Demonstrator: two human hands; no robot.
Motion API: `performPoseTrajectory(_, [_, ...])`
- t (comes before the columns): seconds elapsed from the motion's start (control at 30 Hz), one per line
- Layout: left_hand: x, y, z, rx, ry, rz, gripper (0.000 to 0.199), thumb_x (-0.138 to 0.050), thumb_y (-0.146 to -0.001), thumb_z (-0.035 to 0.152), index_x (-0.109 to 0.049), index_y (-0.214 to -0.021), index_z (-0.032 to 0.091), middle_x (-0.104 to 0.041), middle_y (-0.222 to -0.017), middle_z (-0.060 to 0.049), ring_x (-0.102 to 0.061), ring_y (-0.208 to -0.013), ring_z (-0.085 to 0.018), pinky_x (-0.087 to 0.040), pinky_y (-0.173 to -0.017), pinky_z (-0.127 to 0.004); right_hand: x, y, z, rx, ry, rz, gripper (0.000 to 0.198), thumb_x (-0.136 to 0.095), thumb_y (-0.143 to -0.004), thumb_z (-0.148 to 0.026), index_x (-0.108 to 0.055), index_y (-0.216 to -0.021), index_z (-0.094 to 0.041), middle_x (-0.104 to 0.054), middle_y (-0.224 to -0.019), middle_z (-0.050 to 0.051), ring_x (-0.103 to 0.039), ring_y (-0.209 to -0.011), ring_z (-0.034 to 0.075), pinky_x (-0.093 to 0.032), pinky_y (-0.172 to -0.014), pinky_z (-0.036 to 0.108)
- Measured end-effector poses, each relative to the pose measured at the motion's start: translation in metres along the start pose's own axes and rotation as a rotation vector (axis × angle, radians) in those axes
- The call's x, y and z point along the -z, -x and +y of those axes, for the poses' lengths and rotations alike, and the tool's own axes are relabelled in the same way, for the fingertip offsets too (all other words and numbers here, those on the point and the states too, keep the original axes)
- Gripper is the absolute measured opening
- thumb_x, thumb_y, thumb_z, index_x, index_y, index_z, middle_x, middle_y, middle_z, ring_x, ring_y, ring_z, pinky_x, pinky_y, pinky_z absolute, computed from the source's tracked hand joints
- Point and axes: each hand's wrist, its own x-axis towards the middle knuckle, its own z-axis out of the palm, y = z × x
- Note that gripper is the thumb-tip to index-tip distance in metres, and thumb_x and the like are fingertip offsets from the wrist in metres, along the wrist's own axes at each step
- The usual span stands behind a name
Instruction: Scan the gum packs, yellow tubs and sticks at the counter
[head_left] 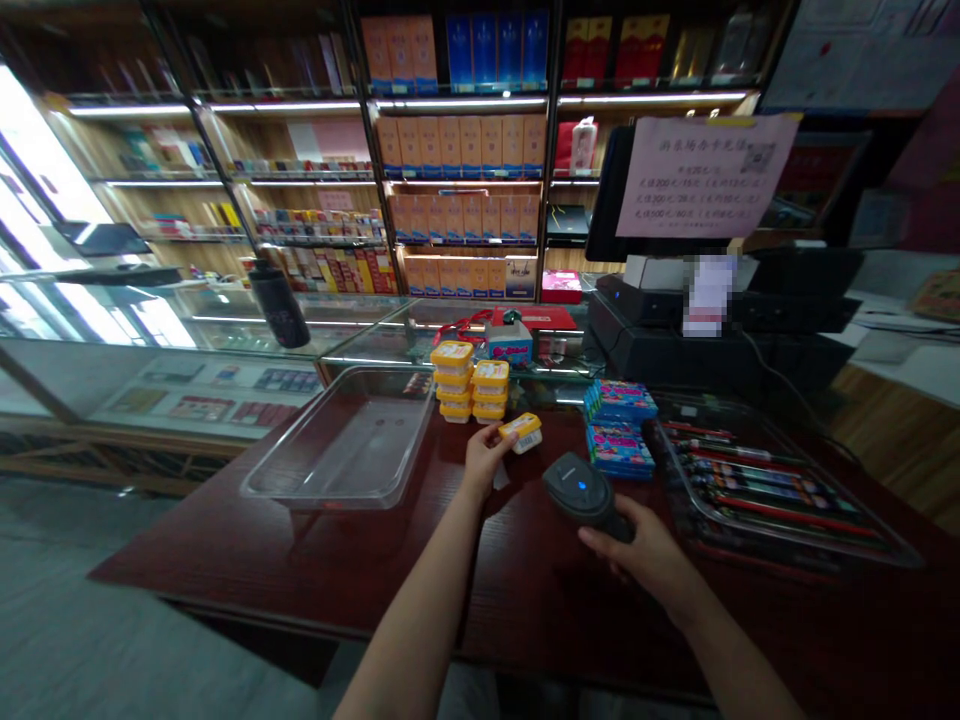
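My left hand (pixel 484 458) grips a small plastic tub (pixel 523 434) with a yellow lid, tilted so that a barcode on its side shows. In my right hand (pixel 637 545) is a dark handheld barcode scanner (pixel 577 488) with a small blue light on top. Its head points toward the tub, and the two are apart. Behind the held tub, similar yellow-lidded tubs (pixel 454 380) stand in two stacks. To the right of them are blue and pink small boxes (pixel 619 430), also piled in two groups.
A clear plastic tray (pixel 262 490) lies on the dark wooden table (pixel 315 580) at left. Another clear tray (pixel 892 552) at right holds several pen-like sticks. Behind stand a monitor with a paper sign (pixel 705 175), a black bottle (pixel 279 305) on a glass counter, and shelves of boxes.
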Motion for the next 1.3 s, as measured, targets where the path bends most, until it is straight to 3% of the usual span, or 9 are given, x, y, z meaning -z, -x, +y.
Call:
performPoseTrajectory(0.2, [-0.001, 0.002, 0.001, -0.023, -0.025, -0.001, 0.054, -0.082, -0.054, 0.037, -0.065, -0.097, 0.010, -0.071, -0.095, -0.011, -0.067, -0.088, -0.024, -0.050, -0.084, -0.038, -0.003, 0.009, -0.010, -0.012, -0.015, 0.020, 0.047, -0.071, -0.061, -0.045, -0.060, -0.097, -0.017, -0.049, -0.052, -0.008, -0.043, -0.040, 0.007, -0.033, -0.037, 0.019])
performPoseTrajectory(0.37, [-0.001, -0.004, -0.006, -0.004, -0.002, 0.029, 0.062, -0.084, -0.051, 0.032, -0.061, -0.104, 0.009, -0.070, -0.097, -0.014, -0.067, -0.091, -0.024, -0.049, -0.088, -0.038, -0.002, 0.009, -0.010, 0.025, -0.011, 0.015, 0.046, -0.071, -0.062, -0.043, -0.060, -0.098, -0.016, -0.050, -0.052, -0.008, -0.042, -0.040, 0.007, -0.033, -0.037, 0.019])
performPoseTrajectory(0.53, [0.000, -0.002, -0.005, 0.006, -0.014, 0.005, 0.061, -0.083, -0.053, 0.038, -0.062, -0.103, 0.009, -0.070, -0.099, -0.013, -0.067, -0.089, -0.025, -0.050, -0.086, -0.039, -0.001, 0.006, -0.005, 0.046, 0.021, 0.006, 0.046, -0.068, -0.065, -0.046, -0.060, -0.099, -0.016, -0.055, -0.054, -0.006, -0.044, -0.040, 0.009, -0.035, -0.038, 0.022])
performPoseTrajectory(0.63, [-0.002, 0.001, -0.001, 0.009, -0.012, -0.008, 0.059, -0.083, -0.054, 0.039, -0.063, -0.101, 0.009, -0.070, -0.098, -0.013, -0.067, -0.088, -0.025, -0.051, -0.084, -0.039, 0.004, 0.003, -0.007, 0.167, 0.189, 0.049, 0.042, -0.067, -0.067, -0.046, -0.062, -0.098, -0.018, -0.067, -0.074, 0.001, -0.061, -0.061, 0.016, -0.046, -0.054, 0.026])
performPoseTrajectory(0.73, [-0.004, 0.003, 0.002, 0.006, -0.010, 0.008, 0.057, -0.084, -0.052, 0.038, -0.064, -0.097, 0.009, -0.071, -0.095, -0.013, -0.067, -0.086, -0.024, -0.051, -0.083, -0.038, 0.013, -0.003, -0.004, 0.273, 0.532, 0.165, 0.034, -0.064, -0.072, -0.045, -0.064, -0.098, -0.024, -0.071, -0.087, 0.003, -0.066, -0.081, 0.021, -0.048, -0.068, 0.029])
performPoseTrajectory(0.83, [-0.006, 0.005, 0.005, -0.011, 0.014, 0.030, 0.057, -0.086, -0.047, 0.035, -0.065, -0.094, 0.009, -0.071, -0.093, -0.011, -0.068, -0.085, -0.024, -0.052, -0.083, -0.039, 0.020, -0.012, 0.012, 0.347, 0.874, 0.273, 0.031, -0.058, -0.078, -0.042, -0.062, -0.104, -0.026, -0.072, -0.088, 0.002, -0.067, -0.077, 0.023, -0.046, -0.063, 0.031])
performPoseTrajectory(1.03, [-0.007, 0.011, 0.011, -0.053, 0.038, 0.076, 0.063, -0.087, -0.044, 0.032, -0.063, -0.097, 0.009, -0.071, -0.094, -0.013, -0.068, -0.087, -0.025, -0.052, -0.085, -0.041, 0.022, -0.026, 0.052, 0.462, 1.038, 0.329, 0.031, -0.055, -0.081, -0.034, -0.057, -0.111, -0.026, -0.071, -0.100, 0.003, -0.068, -0.080, 0.020, -0.048, -0.065, 0.029])
performPoseTrajectory(1.17, [-0.011, 0.013, 0.028, -0.150, 0.023, 0.090, 0.067, -0.086, -0.047, 0.031, -0.060, -0.105, 0.010, -0.070, -0.099, -0.014, -0.067, -0.091, -0.025, -0.052, -0.086, -0.042, 0.023, -0.028, 0.058, 0.488, 1.029, 0.314, 0.030, -0.054, -0.081, -0.032, -0.057, -0.111, -0.026, -0.071, -0.100, 0.002, -0.068, -0.081, 0.020, -0.048, -0.065, 0.029])
performPoseTrajectory(1.3, [-0.021, -0.002, 0.057, -0.428, -0.126, 0.211, 0.066, -0.084, -0.051, 0.034, -0.058, -0.107, 0.012, -0.067, -0.106, -0.012, -0.065, -0.096, -0.024, -0.051, -0.087, -0.040, 0.025, -0.028, 0.056, 0.490, 0.989, 0.284, 0.031, -0.052, -0.082, -0.032, -0.057, -0.111, -0.027, -0.071, -0.101, 0.002, -0.068, -0.082, 0.020, -0.048, -0.066, 0.028])
